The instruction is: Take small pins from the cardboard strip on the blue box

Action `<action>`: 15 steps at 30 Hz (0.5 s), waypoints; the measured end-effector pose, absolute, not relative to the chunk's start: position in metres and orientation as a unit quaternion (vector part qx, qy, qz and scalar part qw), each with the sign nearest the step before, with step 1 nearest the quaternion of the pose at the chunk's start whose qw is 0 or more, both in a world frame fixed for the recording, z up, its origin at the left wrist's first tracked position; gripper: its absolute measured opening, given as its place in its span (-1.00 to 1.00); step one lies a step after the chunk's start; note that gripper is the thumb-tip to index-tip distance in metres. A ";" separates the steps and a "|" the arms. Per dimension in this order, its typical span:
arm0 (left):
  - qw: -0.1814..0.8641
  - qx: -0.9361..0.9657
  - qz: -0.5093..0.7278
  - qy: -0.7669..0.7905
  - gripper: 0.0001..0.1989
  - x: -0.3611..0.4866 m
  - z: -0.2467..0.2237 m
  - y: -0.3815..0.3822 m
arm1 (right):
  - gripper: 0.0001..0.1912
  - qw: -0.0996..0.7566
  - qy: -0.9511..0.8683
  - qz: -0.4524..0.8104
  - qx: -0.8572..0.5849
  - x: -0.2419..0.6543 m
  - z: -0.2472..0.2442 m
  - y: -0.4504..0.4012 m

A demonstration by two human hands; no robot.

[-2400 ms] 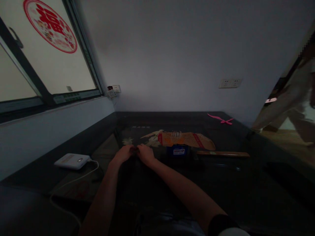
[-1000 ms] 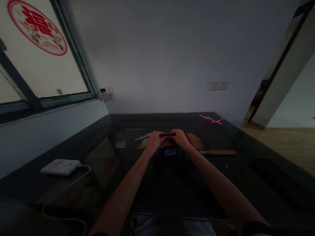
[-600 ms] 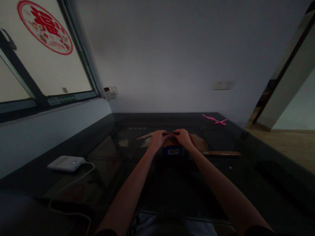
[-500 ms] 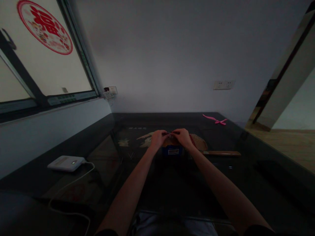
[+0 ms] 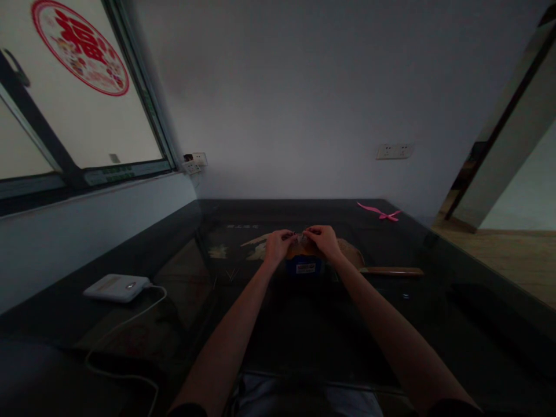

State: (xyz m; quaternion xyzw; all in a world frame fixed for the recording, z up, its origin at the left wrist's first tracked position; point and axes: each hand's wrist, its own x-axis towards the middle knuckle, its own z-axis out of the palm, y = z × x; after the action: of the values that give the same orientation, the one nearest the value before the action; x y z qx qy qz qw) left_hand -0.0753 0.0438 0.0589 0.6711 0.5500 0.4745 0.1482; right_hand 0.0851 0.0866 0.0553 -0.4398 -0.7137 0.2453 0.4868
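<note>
Across the dark counter [image 5: 304, 336], your left [image 5: 276, 246] and right fingers [image 5: 326, 238] pinch something tiny above the blue box [image 5: 305, 266], perhaps to steady it.

Counting from one squat blue box with a white label [image 5: 305, 266], and there are two bare hands, left hand [image 5: 278, 246] and right hand [image 5: 324, 238], both just above it in view! Now right of the box: one long brown flat-handled tool [image 5: 393, 271], and one thin pink ribbon [image 5: 384, 215] farther back. Over to its left, one white rectangular power bank [image 5: 117, 288] with one thin white cable [image 5: 158, 291]! High up left of the box, one round red-and-white window sticker [image 5: 82, 46]!
</note>
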 end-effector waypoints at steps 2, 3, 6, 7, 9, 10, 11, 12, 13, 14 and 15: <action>0.141 0.674 0.478 0.545 -0.83 -0.075 0.057 0.044 | -0.77 0.485 -0.716 0.241 -0.440 0.085 0.055 0.086; 0.139 0.676 0.481 0.542 -0.83 -0.075 0.056 0.044 | -0.78 0.484 -0.718 0.239 -0.440 0.085 0.055 0.086; 0.144 0.671 0.495 0.533 -0.83 -0.074 0.055 0.043 | -0.79 0.483 -0.720 0.232 -0.442 0.084 0.055 0.086; 0.150 0.668 0.500 0.531 -0.84 -0.074 0.056 0.043 | -0.79 0.482 -0.720 0.230 -0.443 0.084 0.054 0.086; 0.164 0.656 0.513 0.529 -0.86 -0.074 0.058 0.041 | -0.80 0.480 -0.722 0.227 -0.445 0.084 0.054 0.086; 0.173 0.647 0.521 0.528 -0.86 -0.075 0.060 0.041 | -0.80 0.478 -0.723 0.225 -0.446 0.084 0.055 0.085; 0.182 0.638 0.531 0.527 -0.86 -0.075 0.062 0.040 | -0.81 0.477 -0.724 0.223 -0.446 0.084 0.055 0.085; 0.188 0.629 0.541 0.525 -0.85 -0.076 0.064 0.039 | -0.81 0.476 -0.724 0.220 -0.447 0.084 0.056 0.084; 0.193 0.623 0.549 0.522 -0.84 -0.077 0.066 0.039 | -0.82 0.476 -0.725 0.217 -0.448 0.084 0.057 0.082; 0.197 0.619 0.555 0.520 -0.83 -0.077 0.067 0.038 | -0.82 0.475 -0.726 0.215 -0.448 0.084 0.057 0.081; 0.202 0.618 0.557 0.517 -0.83 -0.078 0.069 0.038 | -0.83 0.475 -0.726 0.213 -0.449 0.083 0.058 0.080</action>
State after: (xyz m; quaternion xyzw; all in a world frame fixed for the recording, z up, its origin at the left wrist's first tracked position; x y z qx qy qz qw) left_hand -0.0778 0.0378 0.0688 0.6179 0.5171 0.5568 0.2019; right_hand 0.0833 0.0798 0.0582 -0.4485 -0.7262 0.2132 0.4754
